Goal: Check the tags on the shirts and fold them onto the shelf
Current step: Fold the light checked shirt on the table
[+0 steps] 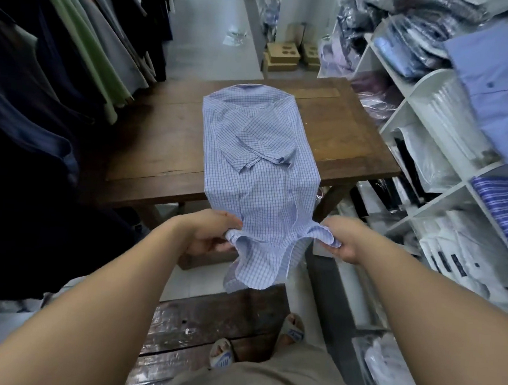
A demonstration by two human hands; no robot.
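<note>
While the collar end of the blue checked shirt (258,162) lies flat on the wooden table (342,132), the tail end is off the near edge and held up in the air by both hands. The left hand (210,234) has its fingers (221,246) curled round the left side of the hem. The right hand (343,239) pinches the right corner. Both have a bunch of fabric in their grip, and the very bottom of the hem droops down between them. The shirt looks narrow, sides folded in, with a short sleeve lying across the middle.

A white shelf unit (419,83) stands just right of the table, cubbies stuffed with bagged and folded shirts, and a plain blue folded shirt (496,114) sits up top. A rack of hanging clothes (76,41) runs along the left side. Some cardboard boxes (281,56) sit on the floor past the far end of the table.
</note>
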